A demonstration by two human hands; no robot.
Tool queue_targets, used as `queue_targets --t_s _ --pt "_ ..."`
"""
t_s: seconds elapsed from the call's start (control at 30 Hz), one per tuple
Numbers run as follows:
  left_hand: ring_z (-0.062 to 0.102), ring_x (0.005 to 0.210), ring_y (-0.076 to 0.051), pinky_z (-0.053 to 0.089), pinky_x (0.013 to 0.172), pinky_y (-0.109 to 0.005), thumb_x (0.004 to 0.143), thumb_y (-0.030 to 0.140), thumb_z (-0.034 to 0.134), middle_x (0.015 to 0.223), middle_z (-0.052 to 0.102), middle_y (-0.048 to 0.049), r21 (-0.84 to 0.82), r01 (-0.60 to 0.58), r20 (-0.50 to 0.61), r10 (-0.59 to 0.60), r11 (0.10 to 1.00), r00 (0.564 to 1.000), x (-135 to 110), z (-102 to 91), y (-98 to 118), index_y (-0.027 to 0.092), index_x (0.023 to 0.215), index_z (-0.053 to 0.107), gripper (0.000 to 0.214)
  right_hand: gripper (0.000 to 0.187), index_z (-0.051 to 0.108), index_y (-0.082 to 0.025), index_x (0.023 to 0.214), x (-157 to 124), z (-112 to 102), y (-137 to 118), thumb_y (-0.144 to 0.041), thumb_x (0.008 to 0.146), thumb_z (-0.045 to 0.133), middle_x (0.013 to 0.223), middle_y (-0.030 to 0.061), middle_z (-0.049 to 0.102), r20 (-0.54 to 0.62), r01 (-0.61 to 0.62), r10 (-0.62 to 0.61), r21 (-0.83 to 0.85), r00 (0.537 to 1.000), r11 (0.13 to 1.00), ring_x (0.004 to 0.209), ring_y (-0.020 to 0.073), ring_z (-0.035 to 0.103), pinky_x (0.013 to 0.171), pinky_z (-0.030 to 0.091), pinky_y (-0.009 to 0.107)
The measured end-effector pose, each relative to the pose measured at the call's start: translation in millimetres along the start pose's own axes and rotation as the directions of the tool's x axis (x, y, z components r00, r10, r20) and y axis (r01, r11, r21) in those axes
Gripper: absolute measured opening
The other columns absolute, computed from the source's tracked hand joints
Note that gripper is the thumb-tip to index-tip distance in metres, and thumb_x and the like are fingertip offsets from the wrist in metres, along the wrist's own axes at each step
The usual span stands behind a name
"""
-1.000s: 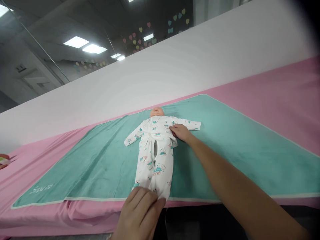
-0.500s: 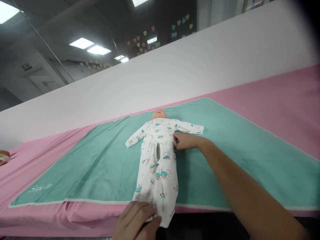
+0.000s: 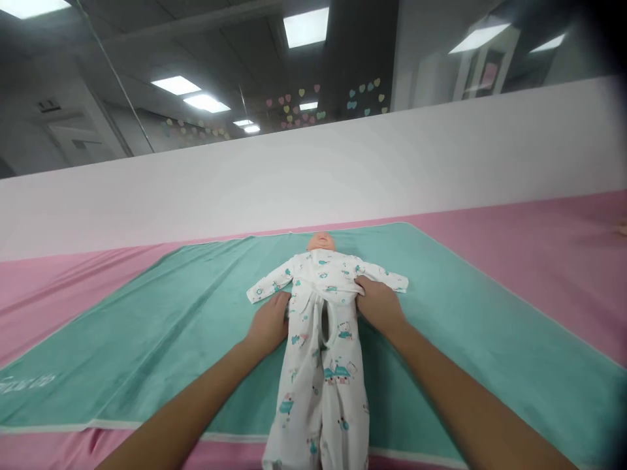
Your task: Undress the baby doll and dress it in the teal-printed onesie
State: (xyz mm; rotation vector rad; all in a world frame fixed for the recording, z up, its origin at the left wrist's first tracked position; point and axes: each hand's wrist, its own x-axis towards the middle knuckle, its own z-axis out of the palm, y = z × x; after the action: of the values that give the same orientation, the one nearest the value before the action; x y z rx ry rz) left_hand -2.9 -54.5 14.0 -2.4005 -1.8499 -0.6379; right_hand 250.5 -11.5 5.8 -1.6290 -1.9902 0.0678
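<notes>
A baby doll (image 3: 322,241) lies on its back with its head away from me and its sleeves spread to both sides. It wears a white printed baby shirt (image 3: 321,266) and white printed baby pants (image 3: 337,391) with a slit at the crotch. My right hand (image 3: 379,303) is closed at the doll's right-hand side as I see it, pinching the shirt's hem by the waist. At the opposite side of the waist, my left hand (image 3: 271,322) has its fingers curled at the edge of the pants; its fingertips are partly hidden. The pant legs stretch toward me and run out of view.
Under the doll lies a teal blanket (image 3: 196,346) with a white border, spread over a pink sheet (image 3: 529,241). A low white wall (image 3: 274,186) runs along the back, with dark glass (image 3: 357,52) above it carrying heart stickers.
My left hand has moved up from the lower pant leg to the left side of the waist. My right hand stays at the waist. The view has shifted and levelled.
</notes>
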Motion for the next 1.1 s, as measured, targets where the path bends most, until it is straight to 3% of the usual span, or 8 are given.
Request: queue_targets --t_s 0.17,0.3,0.47,0.6,0.7,0.8,0.97,1.1 --pt "0.057 0.072 -0.018 0.035 0.057 -0.025 0.078 0.018 0.048 0.077 0.059 -0.0019 -0.068 -0.009 0.011 0.01 0.998 1.0 16 11.5 -11 0.018 0.081 0.05 0.003 0.022 0.056 -0.024 0.081 -25 -4 1 -0.011 0.072 0.041 0.079 0.0011 0.066 0.032 -0.157 0.154 0.115 0.988 0.981 0.07 0.0183 0.057 0.056 0.033 0.025" --pt "0.055 0.068 -0.015 0.035 0.058 -0.024 0.08 0.014 0.039 0.072 0.057 0.002 -0.272 0.003 -0.092 -0.029 0.962 0.995 14 6.0 -19 0.018 0.081 0.05 0.012 0.032 0.055 -0.026 0.09 -49 -10 -10 -0.009 0.07 0.038 0.083 -0.0016 0.065 0.082 -0.23 0.217 0.231 0.973 0.945 0.07 0.0175 0.058 0.058 0.041 0.026" --pt "0.049 0.06 -0.012 0.036 0.054 -0.023 0.072 0.012 0.047 0.065 0.053 0.0034 -0.451 0.059 -0.188 -0.159 0.89 0.969 9 4.5 -25 0.019 0.075 0.044 0.009 0.034 0.05 -0.027 0.107 -64 -15 -34 -0.013 0.077 0.042 0.114 0.0024 0.057 -0.121 -0.064 0.097 0.251 0.988 0.966 0.099 0.0196 0.055 0.079 0.047 0.034" --pt "0.054 0.067 -0.014 0.038 0.057 -0.024 0.073 0.009 0.045 0.074 0.058 0.0015 -0.441 -0.059 -0.226 -0.048 0.895 0.973 6 5.0 -28 0.02 0.083 0.049 0.016 0.023 0.055 -0.025 0.103 -58 -19 -51 -0.018 0.085 0.043 0.113 0.0068 0.055 -0.157 0.222 -0.219 0.004 0.963 0.975 0.105 0.022 0.051 0.087 0.042 0.038" --pt "0.056 0.068 -0.014 0.04 0.059 -0.025 0.075 0.008 0.044 0.075 0.061 0.0012 -0.387 -0.176 -0.245 0.083 0.905 0.966 4 2.6 -28 0.021 0.091 0.053 0.023 0.018 0.059 -0.023 0.094 -49 -21 -60 -0.02 0.087 0.043 0.101 0.008 0.058 -0.144 0.269 -0.289 -0.147 0.946 0.952 0.095 0.0223 0.052 0.082 0.042 0.038" --pt "0.058 0.071 -0.014 0.041 0.061 -0.025 0.079 0.01 0.042 0.081 0.063 0.0003 -0.326 -0.311 -0.269 0.228 0.893 0.936 1 0.9 -24 0.021 0.097 0.054 0.024 0.017 0.057 -0.022 0.081 -40 -29 -69 -0.024 0.087 0.041 0.084 0.0052 0.06 -0.078 0.227 -0.241 -0.161 0.967 0.961 0.082 0.0198 0.052 0.074 0.041 0.035" --pt "0.059 0.078 -0.015 0.042 0.064 -0.026 0.086 0.015 0.039 0.084 0.063 -0.0015 -0.235 -0.438 -0.327 0.354 0.868 0.876 -4 4.2 -17 0.021 0.097 0.057 0.021 0.023 0.045 -0.022 0.073 -34 -52 -91 -0.036 0.089 0.037 0.065 -0.0011 0.054 -0.048 -0.057 0.064 0.13 0.997 0.99 0.056 0.0135 0.045 0.053 0.036 0.027" --pt "0.055 0.077 -0.016 0.041 0.065 -0.027 0.086 0.014 0.041 0.079 0.059 -0.0025 -0.213 -0.463 -0.38 0.364 0.86 0.85 -4 4.9 -15 0.019 0.092 0.056 0.017 0.023 0.046 -0.022 0.072 -38 -50 -100 -0.035 0.09 0.038 0.066 -0.0015 0.054 0.09 0.052 -0.062 0.112 0.994 0.992 0.058 0.0133 0.046 0.053 0.036 0.027"
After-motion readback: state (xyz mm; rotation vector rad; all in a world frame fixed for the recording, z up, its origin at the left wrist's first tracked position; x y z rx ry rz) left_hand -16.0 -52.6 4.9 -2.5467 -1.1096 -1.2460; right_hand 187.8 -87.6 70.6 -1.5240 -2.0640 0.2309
